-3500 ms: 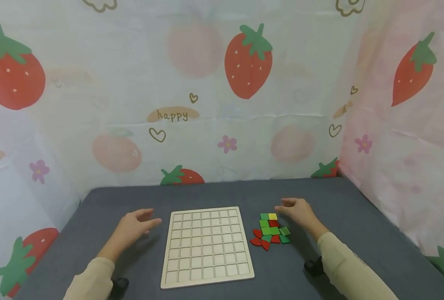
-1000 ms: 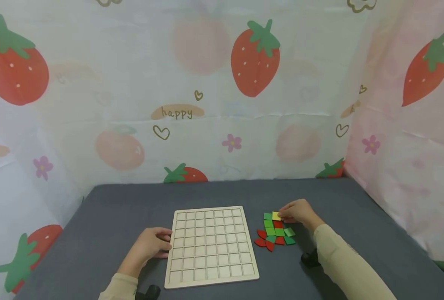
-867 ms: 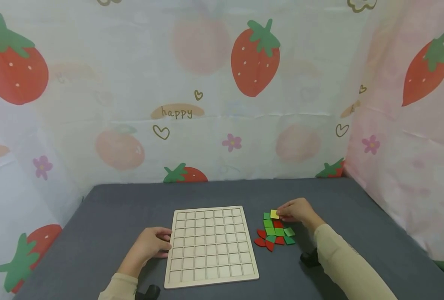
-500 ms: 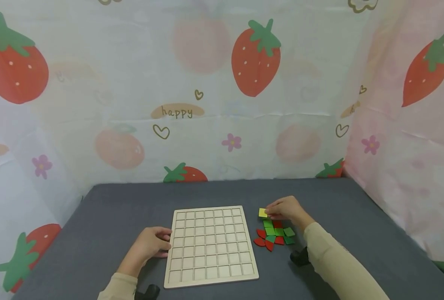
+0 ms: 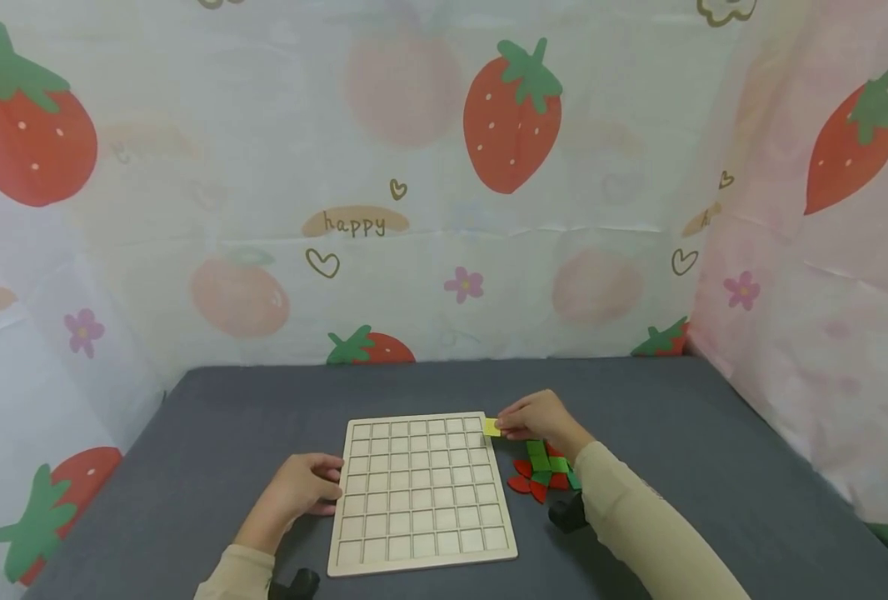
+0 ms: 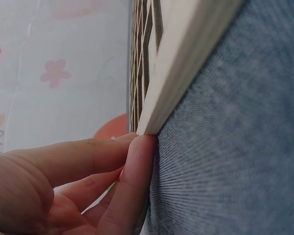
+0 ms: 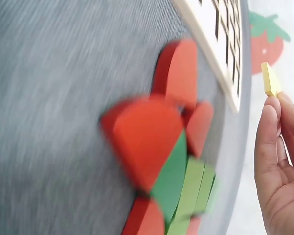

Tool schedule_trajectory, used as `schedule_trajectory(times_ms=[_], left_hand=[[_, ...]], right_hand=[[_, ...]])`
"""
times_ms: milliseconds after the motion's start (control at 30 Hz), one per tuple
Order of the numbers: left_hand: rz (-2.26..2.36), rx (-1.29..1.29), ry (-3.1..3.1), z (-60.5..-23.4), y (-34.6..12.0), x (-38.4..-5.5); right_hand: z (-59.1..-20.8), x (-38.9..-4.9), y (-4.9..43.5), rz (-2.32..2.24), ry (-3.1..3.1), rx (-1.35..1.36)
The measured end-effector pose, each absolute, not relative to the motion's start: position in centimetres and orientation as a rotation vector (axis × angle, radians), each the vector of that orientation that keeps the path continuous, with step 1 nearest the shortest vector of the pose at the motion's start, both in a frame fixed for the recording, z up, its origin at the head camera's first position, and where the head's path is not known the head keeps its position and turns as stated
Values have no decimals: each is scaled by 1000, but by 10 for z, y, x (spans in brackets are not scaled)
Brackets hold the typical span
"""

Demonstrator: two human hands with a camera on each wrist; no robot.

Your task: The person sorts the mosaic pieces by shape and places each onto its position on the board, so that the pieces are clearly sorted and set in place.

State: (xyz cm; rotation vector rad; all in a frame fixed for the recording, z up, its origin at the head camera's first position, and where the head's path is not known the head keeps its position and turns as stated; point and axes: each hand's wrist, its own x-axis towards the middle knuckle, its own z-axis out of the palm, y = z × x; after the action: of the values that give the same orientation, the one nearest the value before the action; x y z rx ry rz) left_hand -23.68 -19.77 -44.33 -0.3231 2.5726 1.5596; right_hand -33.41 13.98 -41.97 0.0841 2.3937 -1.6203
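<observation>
My right hand point(image 5: 543, 418) pinches a yellow square tile point(image 5: 491, 427) by its edge. In the head view the tile overlaps the upper right corner of a wooden grid board point(image 5: 423, 567). The right wrist view shows the yellow tile point(image 7: 270, 81) upright between thumb and fingers. At the board's left edge, my left hand point(image 5: 296, 492) rests with thumb and forefinger tips touching the side; the left wrist view shows the thumb point(image 6: 132, 166) against the wood. The board lies flat, its square cells bare.
Right of the board lie green square tiles point(image 5: 536, 448) and red pieces with curved edges point(image 5: 519, 484), partly hidden by my right hand and forearm. The dark grey table point(image 5: 264, 400) extends to a strawberry-print cloth point(image 5: 429, 275) behind and at both sides.
My left hand has come to the board's left edge and stayed there. My right hand has taken the yellow tile from the group of pieces and moved left with it to the board's corner.
</observation>
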Motion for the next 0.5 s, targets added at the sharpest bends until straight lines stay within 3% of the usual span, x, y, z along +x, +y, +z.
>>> schedule_trajectory(times_ms=[500], left_hand=[[1586, -282, 2559, -445, -200, -238]], right_hand=[[-420, -327, 89, -1633, 2335, -80]])
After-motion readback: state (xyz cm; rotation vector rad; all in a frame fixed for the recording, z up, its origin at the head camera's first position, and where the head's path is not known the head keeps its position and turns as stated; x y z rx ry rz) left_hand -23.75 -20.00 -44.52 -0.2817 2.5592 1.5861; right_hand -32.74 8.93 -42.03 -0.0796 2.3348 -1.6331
